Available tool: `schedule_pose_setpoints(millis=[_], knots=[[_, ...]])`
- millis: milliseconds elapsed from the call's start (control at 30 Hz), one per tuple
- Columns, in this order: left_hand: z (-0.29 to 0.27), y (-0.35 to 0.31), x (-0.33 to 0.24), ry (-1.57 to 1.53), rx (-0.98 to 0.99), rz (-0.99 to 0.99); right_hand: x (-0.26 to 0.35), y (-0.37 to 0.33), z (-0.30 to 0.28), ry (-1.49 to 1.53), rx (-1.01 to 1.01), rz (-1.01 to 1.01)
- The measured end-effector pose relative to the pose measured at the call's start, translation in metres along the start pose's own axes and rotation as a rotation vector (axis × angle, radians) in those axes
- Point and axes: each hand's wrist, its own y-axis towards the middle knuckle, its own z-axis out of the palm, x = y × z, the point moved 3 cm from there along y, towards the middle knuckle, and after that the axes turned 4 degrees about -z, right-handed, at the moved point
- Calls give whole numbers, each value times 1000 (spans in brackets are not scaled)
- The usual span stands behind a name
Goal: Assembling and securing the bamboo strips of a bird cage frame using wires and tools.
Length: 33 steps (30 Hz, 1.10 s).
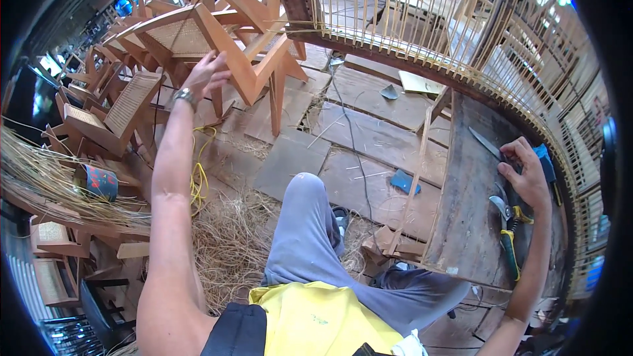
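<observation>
My left hand [208, 78] is stretched out far ahead with its fingers apart and nothing in it. Its fingertips are beside a reddish-brown wooden chair frame [227, 46] with woven cane panels; I cannot tell whether they touch it. On my right, my right hand [527, 175] curls its fingers around the near end of a knife [484, 142], whose handle is hidden under the hand. The blade points away and to the left over a dark wooden bench [469, 204]. Pruning shears [508, 237] with green, yellow and black handles lie on the bench below that hand.
A large rack strung with cane strands [402, 0] curves over the far and right sides. Cane bundles [39, 178] lie at the left, with more chair frames [112, 118] around them. Cane scraps [227, 244], a yellow cord [200, 171] and a dark cable [349, 125] lie on the floor.
</observation>
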Motion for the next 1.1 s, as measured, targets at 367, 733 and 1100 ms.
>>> schedule_pose_setpoints(millis=[367,733,1100], knots=[[144,26,-108,330,6,517,6,-3,-2,-65,13,-15],[162,-35,-134,1085,-706,1299,7,-5,-1,-73,3,-17],[177,-29,-126,977,-294,887,7,-5,0,-92,-9,-6]])
